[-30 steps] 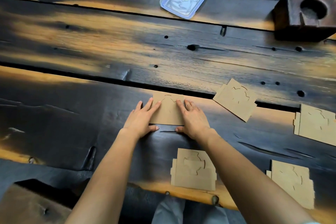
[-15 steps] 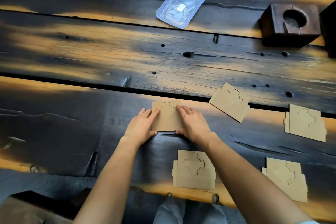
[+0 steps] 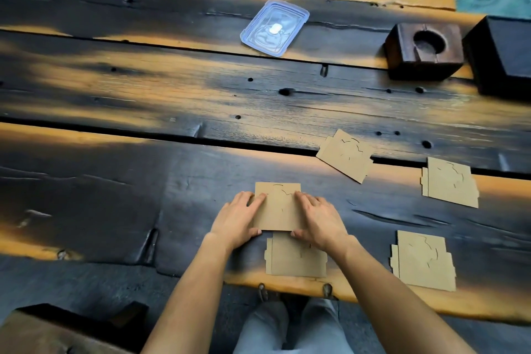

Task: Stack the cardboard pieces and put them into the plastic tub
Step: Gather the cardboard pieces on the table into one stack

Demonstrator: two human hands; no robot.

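At centre frame, the left hand (image 3: 237,220) and the right hand (image 3: 320,220) hold one cardboard piece (image 3: 278,207) between them, each hand pinching a side edge with the fingers laid on the top face and the thumb at the near edge. The near edge of this piece overlaps the far edge of a second cardboard piece (image 3: 296,260), which lies flat just below it, close to the table's front edge. Whether the held piece rests on the lower one or is raised slightly above it cannot be determined. Three further cardboard pieces lie flat and apart from one another in the right half of the frame: one angled piece (image 3: 344,155) right of centre, one piece (image 3: 449,182) at the right edge, and one piece (image 3: 422,260) at lower right. The plastic tub (image 3: 275,27) sits at upper centre, well apart from all the pieces; it is translucent with a blue rim. A dark wooden block (image 3: 423,50) with a round recess stands at upper right on the wooden table (image 3: 143,89).
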